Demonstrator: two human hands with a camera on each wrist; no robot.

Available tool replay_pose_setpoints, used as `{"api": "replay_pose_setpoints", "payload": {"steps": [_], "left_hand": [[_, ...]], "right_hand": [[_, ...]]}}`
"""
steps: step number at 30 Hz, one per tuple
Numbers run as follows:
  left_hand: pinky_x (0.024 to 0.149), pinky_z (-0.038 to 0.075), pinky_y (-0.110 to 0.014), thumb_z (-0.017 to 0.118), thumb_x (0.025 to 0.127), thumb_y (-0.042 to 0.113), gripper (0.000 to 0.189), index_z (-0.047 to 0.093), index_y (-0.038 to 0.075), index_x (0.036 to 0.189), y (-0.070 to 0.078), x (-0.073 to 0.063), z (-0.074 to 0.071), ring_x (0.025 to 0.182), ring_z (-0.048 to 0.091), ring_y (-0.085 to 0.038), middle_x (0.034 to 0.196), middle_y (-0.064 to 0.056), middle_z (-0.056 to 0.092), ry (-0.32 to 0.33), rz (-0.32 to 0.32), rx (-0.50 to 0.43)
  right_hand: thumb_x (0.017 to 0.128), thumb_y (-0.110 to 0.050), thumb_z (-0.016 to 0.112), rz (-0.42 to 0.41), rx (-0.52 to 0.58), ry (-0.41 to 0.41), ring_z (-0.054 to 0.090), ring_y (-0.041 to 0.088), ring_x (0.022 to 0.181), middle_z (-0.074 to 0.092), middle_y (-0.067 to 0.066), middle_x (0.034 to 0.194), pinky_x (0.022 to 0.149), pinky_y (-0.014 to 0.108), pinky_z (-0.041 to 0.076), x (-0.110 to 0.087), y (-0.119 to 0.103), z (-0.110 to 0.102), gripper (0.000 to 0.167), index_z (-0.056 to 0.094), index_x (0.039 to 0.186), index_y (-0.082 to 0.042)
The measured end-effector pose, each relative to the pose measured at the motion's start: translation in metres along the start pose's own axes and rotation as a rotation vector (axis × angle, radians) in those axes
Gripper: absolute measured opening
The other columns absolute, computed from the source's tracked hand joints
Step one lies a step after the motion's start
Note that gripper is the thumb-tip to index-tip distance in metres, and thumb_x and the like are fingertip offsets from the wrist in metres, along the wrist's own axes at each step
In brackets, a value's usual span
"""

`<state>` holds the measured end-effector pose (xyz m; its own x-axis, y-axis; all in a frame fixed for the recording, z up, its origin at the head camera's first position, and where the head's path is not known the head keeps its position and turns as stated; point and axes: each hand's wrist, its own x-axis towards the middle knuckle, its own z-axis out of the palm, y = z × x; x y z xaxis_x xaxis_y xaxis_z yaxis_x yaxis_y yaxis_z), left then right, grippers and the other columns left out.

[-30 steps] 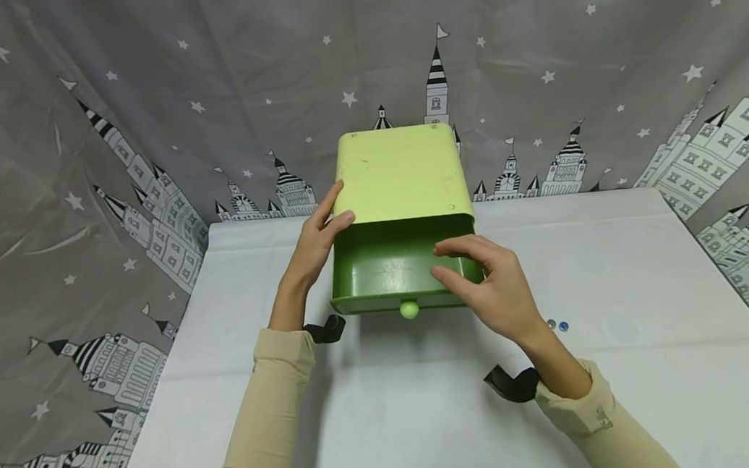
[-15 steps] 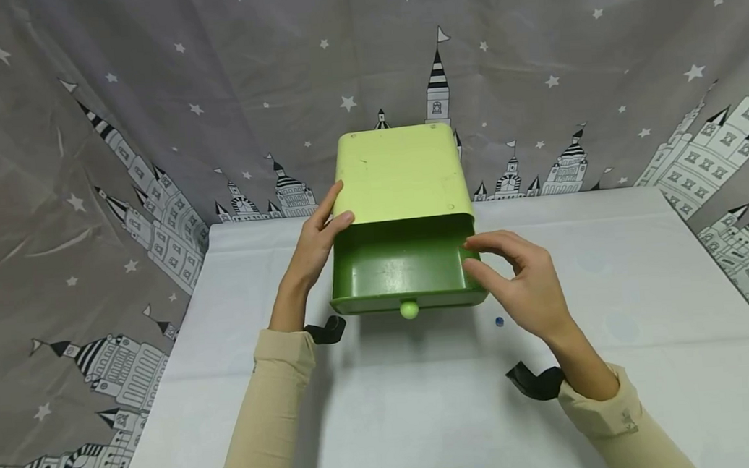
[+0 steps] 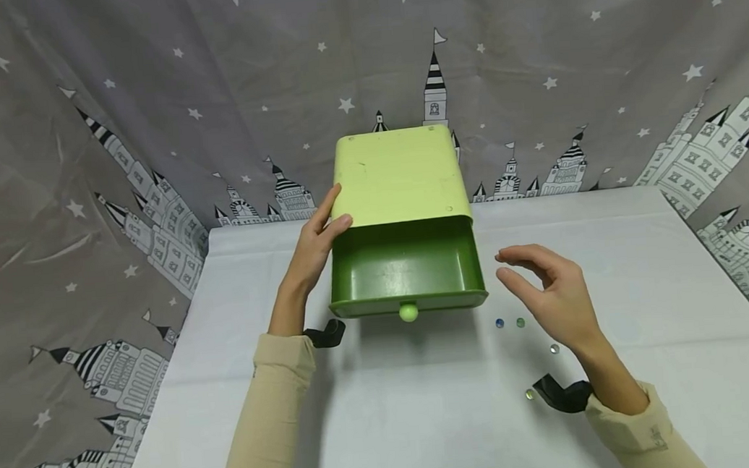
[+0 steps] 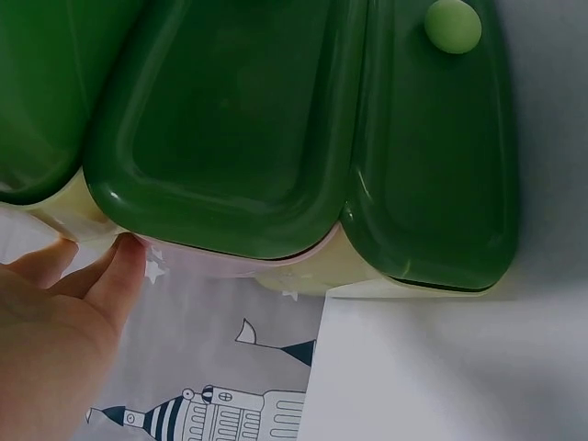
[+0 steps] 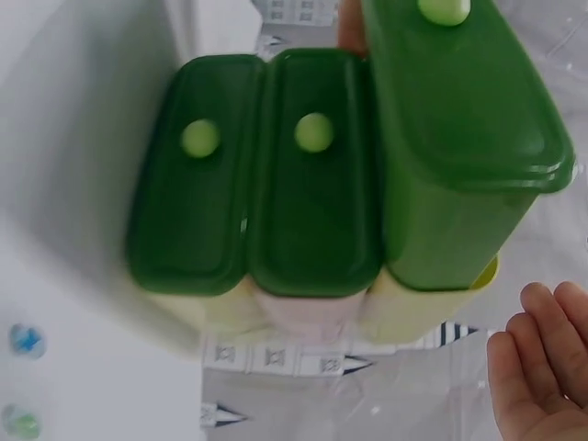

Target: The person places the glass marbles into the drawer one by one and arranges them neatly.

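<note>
A yellow-topped chest of drawers [image 3: 399,178] stands at the table's back, its green top drawer [image 3: 410,303] pulled out; nothing shows inside. My left hand [image 3: 313,249] rests against the chest's left side, thumb at the top edge. The left wrist view shows its fingers [image 4: 118,280] nearly straight. To the right of the drawer hovers my right hand [image 3: 558,297], fingers loosely bent, thumb apart, touching nothing. Below and beside it on the table lie small glass marbles: blue [image 3: 499,323], green [image 3: 520,322], clear [image 3: 555,349] and yellowish [image 3: 529,395].
Two closed lower drawers [image 5: 315,211] show in the right wrist view beneath the open one. A white cloth [image 3: 420,419] covers the table. Behind hangs a grey curtain [image 3: 310,57] printed with castles and stars. Black straps [image 3: 562,395] hang at both wrists.
My right hand has moved right, from over the open drawer to beside it. More marbles have come into view as it moved. The left hand stays put on the chest.
</note>
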<state>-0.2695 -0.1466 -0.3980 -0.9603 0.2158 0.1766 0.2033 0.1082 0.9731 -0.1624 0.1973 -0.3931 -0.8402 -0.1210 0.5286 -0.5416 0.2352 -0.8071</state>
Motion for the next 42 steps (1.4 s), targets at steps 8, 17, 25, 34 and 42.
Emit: {"api": "replay_pose_setpoints", "payload": {"steps": [8,17,25,34,42], "left_hand": [[0.115,0.026,-0.040,0.056,0.100,0.030,0.063,0.029,0.028,0.157,0.002,-0.001,0.001,0.146,0.019,-0.012,0.162,0.006,0.019,0.007,0.004,0.002],[0.114,0.027,-0.040,0.056,0.100,0.028,0.062,0.030,0.028,0.156,0.003,-0.001,-0.001,0.146,0.022,-0.015,0.162,0.006,0.021,0.013,0.003,-0.001],[0.114,0.028,-0.040,0.056,0.100,0.026,0.062,0.029,0.027,0.157,0.003,-0.001,0.001,0.146,0.024,-0.017,0.162,0.004,0.020,0.012,-0.008,-0.021],[0.113,0.028,-0.040,0.055,0.101,0.025,0.062,0.029,0.026,0.157,0.002,-0.001,0.001,0.145,0.025,-0.018,0.162,0.003,0.020,0.014,0.000,-0.028],[0.114,0.028,-0.039,0.057,0.100,0.026,0.063,0.029,0.025,0.157,0.002,-0.001,0.002,0.145,0.024,-0.015,0.162,0.004,0.021,0.020,0.008,-0.026]], "right_hand": [[0.086,0.013,0.065,0.073,-0.051,0.032,0.062,0.011,0.103,0.067,0.017,0.107,0.094,0.020,0.046,-0.015,0.016,-0.018,0.026,0.068,0.111,0.006],[0.089,0.005,0.068,0.172,-0.178,0.028,0.060,0.003,0.102,0.067,0.017,0.108,0.095,0.013,0.040,-0.029,0.035,-0.035,0.023,0.069,0.112,0.004],[0.090,-0.005,0.070,0.202,-0.274,-0.014,0.056,-0.002,0.102,0.068,0.010,0.110,0.092,0.011,0.038,-0.042,0.050,-0.036,0.022,0.071,0.111,0.000],[0.087,-0.003,0.074,0.202,-0.306,-0.050,0.056,-0.001,0.099,0.070,0.010,0.108,0.088,0.012,0.041,-0.057,0.069,-0.032,0.023,0.071,0.109,0.002],[0.089,-0.009,0.074,0.274,-0.336,-0.072,0.060,0.018,0.104,0.069,0.011,0.111,0.087,0.022,0.046,-0.064,0.077,-0.028,0.024,0.071,0.110,0.002]]}}
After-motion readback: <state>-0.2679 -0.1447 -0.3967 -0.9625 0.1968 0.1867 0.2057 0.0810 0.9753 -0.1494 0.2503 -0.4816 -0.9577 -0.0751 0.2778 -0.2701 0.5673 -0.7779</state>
